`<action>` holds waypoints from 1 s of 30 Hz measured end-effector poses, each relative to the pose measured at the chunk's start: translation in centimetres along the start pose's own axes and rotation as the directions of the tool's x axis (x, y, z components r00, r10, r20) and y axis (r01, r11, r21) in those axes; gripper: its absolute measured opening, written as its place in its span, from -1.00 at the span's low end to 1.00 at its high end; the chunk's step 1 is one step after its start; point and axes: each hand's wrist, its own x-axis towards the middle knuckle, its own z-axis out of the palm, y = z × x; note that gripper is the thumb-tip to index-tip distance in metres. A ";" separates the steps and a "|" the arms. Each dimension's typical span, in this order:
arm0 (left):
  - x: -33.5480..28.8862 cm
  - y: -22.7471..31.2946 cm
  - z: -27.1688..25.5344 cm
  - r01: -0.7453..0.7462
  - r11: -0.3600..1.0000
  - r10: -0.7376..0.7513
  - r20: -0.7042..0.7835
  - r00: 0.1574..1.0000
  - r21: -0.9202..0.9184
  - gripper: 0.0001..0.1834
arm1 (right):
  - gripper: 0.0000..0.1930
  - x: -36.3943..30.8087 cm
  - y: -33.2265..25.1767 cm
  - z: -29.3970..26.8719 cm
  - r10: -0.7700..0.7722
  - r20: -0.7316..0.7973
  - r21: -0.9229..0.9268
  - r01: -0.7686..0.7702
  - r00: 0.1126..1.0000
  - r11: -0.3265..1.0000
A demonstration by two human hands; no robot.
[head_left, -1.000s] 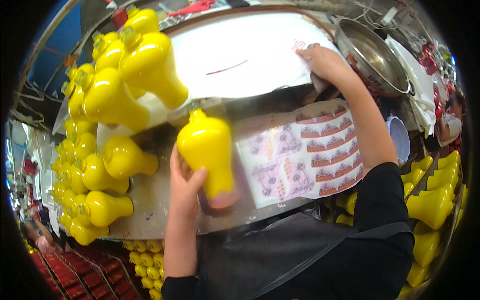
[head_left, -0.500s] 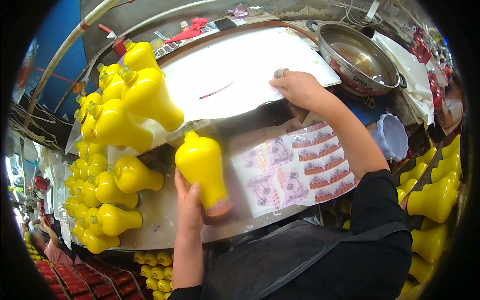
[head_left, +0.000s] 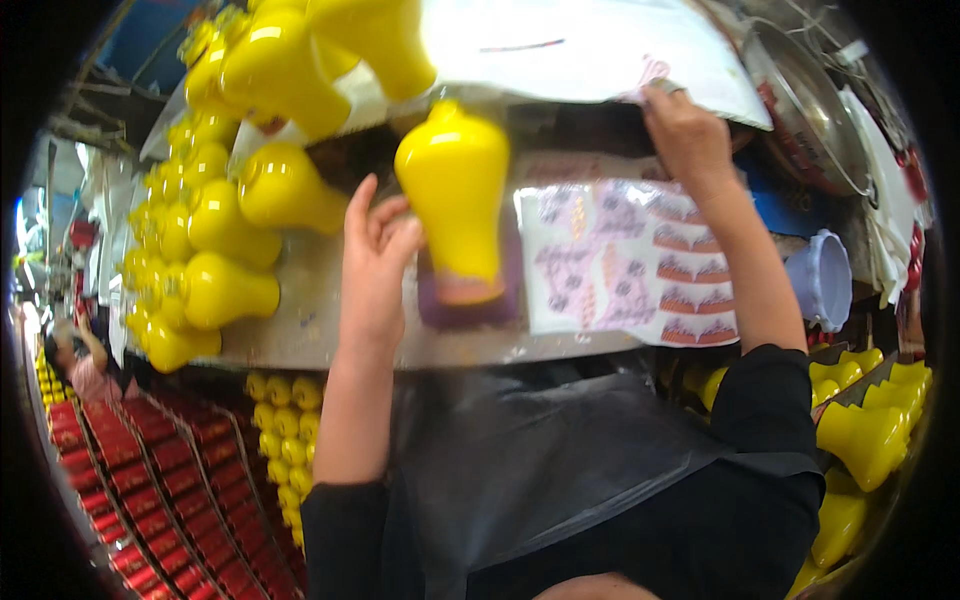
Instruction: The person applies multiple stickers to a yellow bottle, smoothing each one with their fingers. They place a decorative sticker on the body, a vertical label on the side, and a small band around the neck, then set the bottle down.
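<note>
A glossy yellow vase [head_left: 455, 190] with a narrow neck and a patterned band near its base sits on a purple pad [head_left: 470, 311] in front of me. Just left of it is my left hand [head_left: 375, 250], fingers spread and the thumb close to the vase's side; whether it touches is blurred. At the front edge of the wet white board [head_left: 590, 60], my right hand [head_left: 690, 130] pinches a small pink decal [head_left: 655, 72]. To the right of the vase lies a printed decal sheet [head_left: 610, 250] with purple patterns and rows of brown-red bands.
Several yellow vases [head_left: 230, 290] crowd the table's left side, and others [head_left: 285, 65] lie at the far left. A metal pan [head_left: 805, 105] stands far right, a pale lavender bucket [head_left: 822, 280] nearer. Red boxes [head_left: 170, 470] fill the lower left; more vases [head_left: 865, 440] lie right.
The vase now sits upright on the purple pad, and my left hand has loosened from it. My right hand holds a pink decal at the board's front edge. The whole view has shifted.
</note>
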 end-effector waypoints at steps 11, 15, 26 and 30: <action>1.3 -0.4 0.6 0.096 0.989 -0.075 0.172 0.982 -0.117 -0.10 | -0.69 2.0 1.3 -8.2 0.143 0.450 0.664 -0.437 0.882 0.606; 1.7 -0.4 0.7 0.025 0.998 -0.032 0.143 0.989 0.054 0.00 | -0.66 3.9 -0.2 -10.3 -0.078 0.472 0.813 -0.399 0.878 0.424; 1.5 -0.7 2.4 0.160 0.898 -0.044 0.278 0.960 -0.410 -0.03 | -0.75 12.5 -7.7 -16.4 -0.341 0.637 0.759 -0.640 0.692 0.120; 1.5 -0.9 2.1 0.190 0.894 -0.074 0.284 0.956 -0.406 -0.05 | -0.77 10.0 -11.6 -14.8 -0.182 0.201 0.893 -0.104 0.963 0.437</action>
